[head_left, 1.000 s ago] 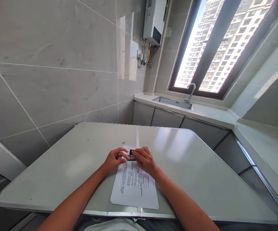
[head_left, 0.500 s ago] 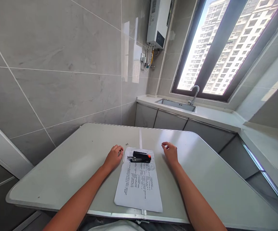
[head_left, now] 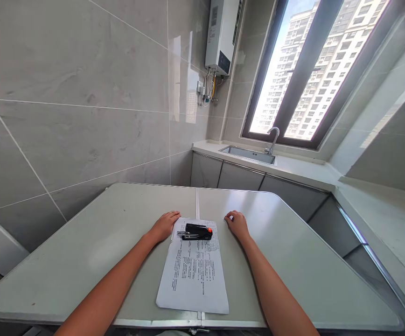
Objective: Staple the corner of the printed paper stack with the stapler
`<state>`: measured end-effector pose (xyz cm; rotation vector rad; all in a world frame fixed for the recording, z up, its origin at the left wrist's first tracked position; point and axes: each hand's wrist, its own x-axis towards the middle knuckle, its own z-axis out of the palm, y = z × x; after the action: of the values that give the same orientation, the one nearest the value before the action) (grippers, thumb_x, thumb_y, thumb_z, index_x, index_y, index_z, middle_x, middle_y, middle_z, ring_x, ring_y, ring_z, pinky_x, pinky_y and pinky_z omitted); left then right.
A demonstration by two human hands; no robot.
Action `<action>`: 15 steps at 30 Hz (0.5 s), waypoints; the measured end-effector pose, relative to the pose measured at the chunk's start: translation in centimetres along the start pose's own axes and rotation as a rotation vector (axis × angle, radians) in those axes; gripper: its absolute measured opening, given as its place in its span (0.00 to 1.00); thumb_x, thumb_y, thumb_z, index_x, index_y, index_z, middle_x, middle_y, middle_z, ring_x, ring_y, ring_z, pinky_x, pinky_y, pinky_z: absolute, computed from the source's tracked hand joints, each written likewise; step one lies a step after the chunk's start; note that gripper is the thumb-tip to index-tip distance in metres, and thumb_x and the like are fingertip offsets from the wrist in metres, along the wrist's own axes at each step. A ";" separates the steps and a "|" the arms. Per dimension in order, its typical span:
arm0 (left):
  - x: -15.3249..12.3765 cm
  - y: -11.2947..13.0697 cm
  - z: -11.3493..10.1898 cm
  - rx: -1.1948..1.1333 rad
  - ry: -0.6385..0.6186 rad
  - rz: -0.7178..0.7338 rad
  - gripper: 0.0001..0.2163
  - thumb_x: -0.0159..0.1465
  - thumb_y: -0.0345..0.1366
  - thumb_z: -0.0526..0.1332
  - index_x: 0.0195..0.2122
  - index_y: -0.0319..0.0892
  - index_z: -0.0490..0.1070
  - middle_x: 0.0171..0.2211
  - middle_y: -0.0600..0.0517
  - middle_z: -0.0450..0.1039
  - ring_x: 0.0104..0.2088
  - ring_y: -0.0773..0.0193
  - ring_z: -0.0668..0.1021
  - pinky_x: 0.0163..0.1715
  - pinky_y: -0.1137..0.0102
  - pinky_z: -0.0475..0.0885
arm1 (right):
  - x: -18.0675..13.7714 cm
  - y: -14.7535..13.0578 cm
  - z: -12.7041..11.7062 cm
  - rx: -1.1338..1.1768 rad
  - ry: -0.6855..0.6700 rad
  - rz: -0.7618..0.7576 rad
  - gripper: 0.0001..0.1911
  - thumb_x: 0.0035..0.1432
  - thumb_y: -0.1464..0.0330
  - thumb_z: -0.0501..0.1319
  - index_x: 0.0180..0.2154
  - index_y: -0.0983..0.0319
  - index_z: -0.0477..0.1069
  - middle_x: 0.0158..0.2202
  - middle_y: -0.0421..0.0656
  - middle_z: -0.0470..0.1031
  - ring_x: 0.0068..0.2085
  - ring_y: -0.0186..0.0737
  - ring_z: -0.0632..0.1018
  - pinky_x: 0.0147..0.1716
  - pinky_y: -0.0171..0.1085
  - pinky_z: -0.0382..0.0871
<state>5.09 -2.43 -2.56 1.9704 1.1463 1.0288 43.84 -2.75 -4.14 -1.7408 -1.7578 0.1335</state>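
A black stapler (head_left: 196, 232) with an orange-red spot at its right end lies on its side across the upper part of a printed white paper sheet (head_left: 192, 298). Bare metal parts stick out from the stapler's left end. My left hand (head_left: 165, 226) lies flat on the table, fingers stretched toward the sheet's upper left corner, holding nothing visible. On the other side, my right hand (head_left: 238, 225) rests just right of the sheet with loosely curled fingers and a small gap by the thumb. Neither hand touches the stapler.
The pale folding table (head_left: 129, 261) has a metal seam down its middle. A tiled wall (head_left: 83, 140) rises at the left. Beyond the table are a counter with a sink (head_left: 247, 154) and faucet (head_left: 274, 139), a water heater (head_left: 221, 37) and a window (head_left: 300, 79).
My left hand has flattened and its fingers reach out where small grey bits showed before. The right hand has come a little closer to the sheet. The view has turned slightly right.
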 end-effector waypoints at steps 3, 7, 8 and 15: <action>-0.4 0.6 -0.8 -0.011 0.019 -0.024 0.09 0.58 0.32 0.67 0.38 0.48 0.83 0.46 0.43 0.80 0.53 0.48 0.76 0.59 0.60 0.66 | -0.1 -0.1 0.1 0.000 0.000 0.005 0.10 0.62 0.67 0.59 0.37 0.58 0.80 0.40 0.44 0.78 0.42 0.43 0.76 0.43 0.39 0.65; -1.5 1.5 -2.1 0.017 0.032 -0.050 0.03 0.57 0.33 0.67 0.30 0.48 0.81 0.35 0.45 0.77 0.41 0.51 0.77 0.49 0.62 0.71 | -0.2 -0.4 0.1 0.004 0.015 0.019 0.12 0.62 0.67 0.59 0.42 0.58 0.81 0.43 0.47 0.77 0.47 0.47 0.76 0.45 0.41 0.65; -1.9 1.5 -2.4 0.034 0.038 -0.050 0.03 0.58 0.33 0.67 0.29 0.48 0.81 0.33 0.46 0.77 0.39 0.52 0.77 0.47 0.62 0.71 | -0.2 -0.5 0.1 0.007 0.021 0.021 0.13 0.62 0.68 0.59 0.43 0.58 0.81 0.43 0.47 0.77 0.48 0.48 0.75 0.45 0.42 0.65; -4.4 1.5 -2.4 0.132 0.093 0.005 0.05 0.61 0.34 0.65 0.32 0.48 0.81 0.34 0.47 0.75 0.36 0.54 0.75 0.42 0.65 0.70 | -0.9 -4.0 -0.6 0.196 0.106 -0.039 0.14 0.64 0.65 0.57 0.46 0.61 0.78 0.41 0.46 0.77 0.37 0.41 0.76 0.42 0.41 0.70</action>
<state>2.24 -6.73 -1.48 2.0461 1.2898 1.0818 40.61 -4.29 -2.02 -1.5454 -1.6432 0.1871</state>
